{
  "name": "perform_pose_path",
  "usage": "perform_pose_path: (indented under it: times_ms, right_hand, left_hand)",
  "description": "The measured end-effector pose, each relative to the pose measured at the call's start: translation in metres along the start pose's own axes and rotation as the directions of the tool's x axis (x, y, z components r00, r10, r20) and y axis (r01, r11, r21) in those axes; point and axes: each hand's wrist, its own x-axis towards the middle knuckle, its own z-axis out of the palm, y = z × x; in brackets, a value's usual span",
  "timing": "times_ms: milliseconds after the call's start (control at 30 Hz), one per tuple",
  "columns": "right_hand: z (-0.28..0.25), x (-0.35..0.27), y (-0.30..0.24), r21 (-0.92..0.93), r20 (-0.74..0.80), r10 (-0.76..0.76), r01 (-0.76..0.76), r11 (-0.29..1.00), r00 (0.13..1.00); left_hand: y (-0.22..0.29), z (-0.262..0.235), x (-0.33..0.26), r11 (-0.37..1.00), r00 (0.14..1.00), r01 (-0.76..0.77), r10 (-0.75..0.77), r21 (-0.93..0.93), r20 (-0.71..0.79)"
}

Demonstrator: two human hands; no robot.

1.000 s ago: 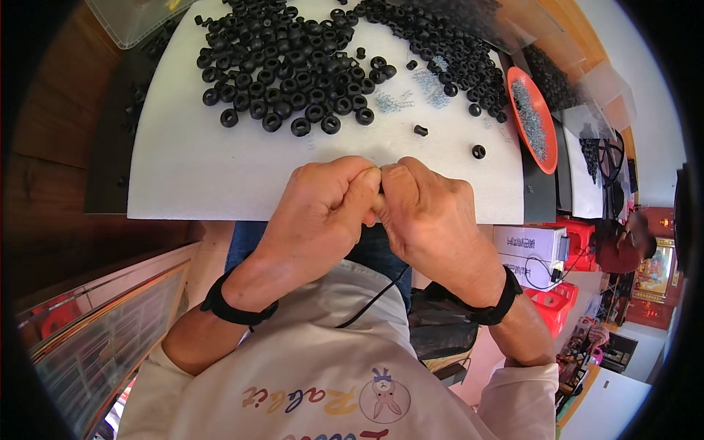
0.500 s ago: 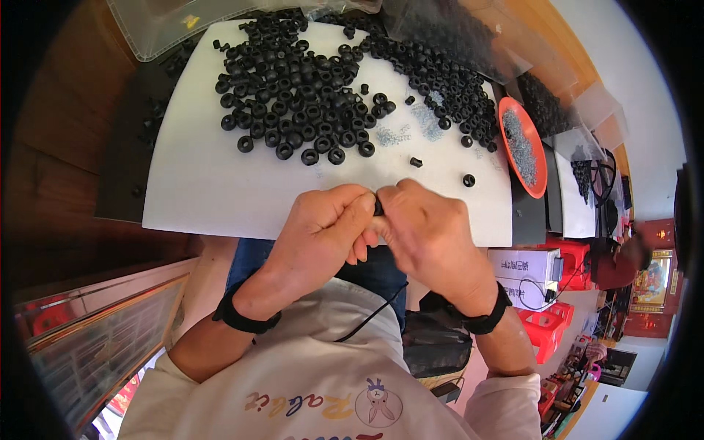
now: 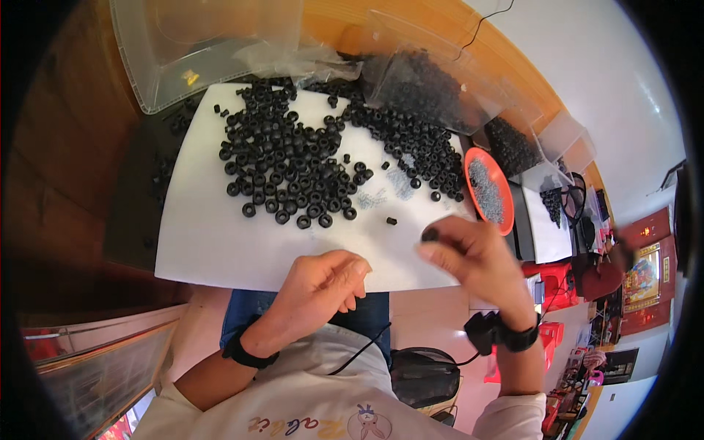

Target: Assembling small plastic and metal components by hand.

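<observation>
Bright, even daylight fills the frame, strongest on the white board (image 3: 220, 242) at centre and the pale wall at upper right, while the left side falls into dim brown shade. The right hand (image 3: 477, 260) is smeared by motion blur, whereas the left hand (image 3: 319, 290) and the black rings (image 3: 293, 172) stay sharp, and soft glare sits on the clear tub (image 3: 205, 44) at upper left. Straight edges bow toward the rim, and black corners ring the fisheye circle.

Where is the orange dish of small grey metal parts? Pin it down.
In the head view the orange dish sits at the right edge of the white board, just right of the black ring pile and beyond the raised right hand.
</observation>
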Motion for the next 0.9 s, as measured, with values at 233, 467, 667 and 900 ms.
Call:
perform_pose_path:
  times_ms: [233, 467, 667, 900]
  right_hand:
    - [-0.118, 0.080, 0.028, 0.165, -0.564, -0.040, 0.160, 0.973, 0.825]
    - [-0.070, 0.061, 0.043, -0.015, -0.586, -0.204, 0.241, 0.970, 0.784]
    - [-0.012, 0.003, -0.030, 0.066, -0.081, -0.448, 0.454, 0.889, 0.890]
    - [0.032, -0.015, -0.037, 0.167, 0.189, -0.559, 0.535, 0.828, 0.807]
  left_hand:
    - [0.001, 0.000, 0.000, 0.999, 1.000, -0.030, 0.030, 0.017, -0.004]
    - [-0.001, 0.005, 0.001, 1.000, 1.000, -0.022, 0.022, 0.011, -0.016]
    - [-0.007, 0.002, 0.003, 0.999, 0.998, -0.034, 0.034, 0.014, -0.043]
    - [-0.009, 0.006, 0.004, 0.994, 0.992, -0.103, 0.106, 0.042, -0.068]
